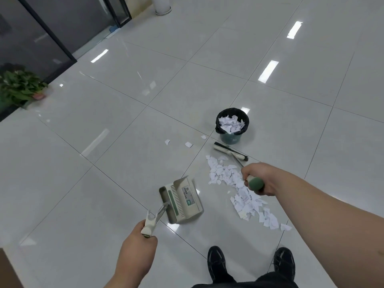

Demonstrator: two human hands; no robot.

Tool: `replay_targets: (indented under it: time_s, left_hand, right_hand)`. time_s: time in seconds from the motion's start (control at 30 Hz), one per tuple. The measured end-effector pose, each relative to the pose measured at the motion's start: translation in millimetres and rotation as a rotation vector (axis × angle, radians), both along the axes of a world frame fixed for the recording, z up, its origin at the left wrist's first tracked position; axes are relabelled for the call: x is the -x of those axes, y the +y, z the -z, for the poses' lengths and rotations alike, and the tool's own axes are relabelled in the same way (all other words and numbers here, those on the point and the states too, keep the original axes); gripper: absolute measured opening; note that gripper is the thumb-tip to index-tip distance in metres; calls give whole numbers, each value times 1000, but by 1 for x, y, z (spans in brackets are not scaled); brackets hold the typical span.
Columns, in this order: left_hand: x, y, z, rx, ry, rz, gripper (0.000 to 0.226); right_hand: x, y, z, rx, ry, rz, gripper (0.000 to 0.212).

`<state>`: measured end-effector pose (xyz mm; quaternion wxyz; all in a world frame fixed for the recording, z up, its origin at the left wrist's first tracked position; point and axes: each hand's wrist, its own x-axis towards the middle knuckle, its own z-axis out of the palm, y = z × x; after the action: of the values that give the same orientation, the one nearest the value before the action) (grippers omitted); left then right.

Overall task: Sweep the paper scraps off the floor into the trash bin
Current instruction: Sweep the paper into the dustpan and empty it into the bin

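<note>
White paper scraps (241, 188) lie in a long heap on the tiled floor, running from near the broom down to my right foot. Three stray scraps (188, 144) lie further out, left of the bin. My right hand (257, 177) grips the green end of the broom handle; the broom head (229, 151) rests on the floor at the far end of the heap, just in front of the trash bin (232, 125). The bin has a black liner and holds scraps. My left hand (139, 244) grips the dustpan handle; the beige dustpan (182, 200) stands on the floor left of the heap.
A potted green plant (20, 88) stands at the far left beside dark glass panels (41, 38). A white column base (163, 7) is at the top. My two black shoes (216, 265) are at the bottom. A brown surface edge shows at the bottom left corner.
</note>
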<state>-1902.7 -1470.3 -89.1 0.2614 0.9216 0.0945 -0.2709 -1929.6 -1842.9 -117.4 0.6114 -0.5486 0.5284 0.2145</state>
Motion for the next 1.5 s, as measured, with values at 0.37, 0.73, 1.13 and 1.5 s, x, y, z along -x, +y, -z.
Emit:
replay_targets:
  time_s: [0.37,0.73,1.13,1.5]
  left_hand:
    - [-48,-4,17,26,0,87,29]
    - [-64,-29,46,98,94,98,14]
    - [-49,-25,43,145,114,-4,7]
    - [-3,2,24,149,68,-22,19]
  right_hand:
    - [68,1,-25,138,247,-576,65]
    - [170,-33,-110,207,253,-381,52]
    - [286,-29,-54,156,177,265,28]
    - [306,47,-32,-182,-34,668,16]
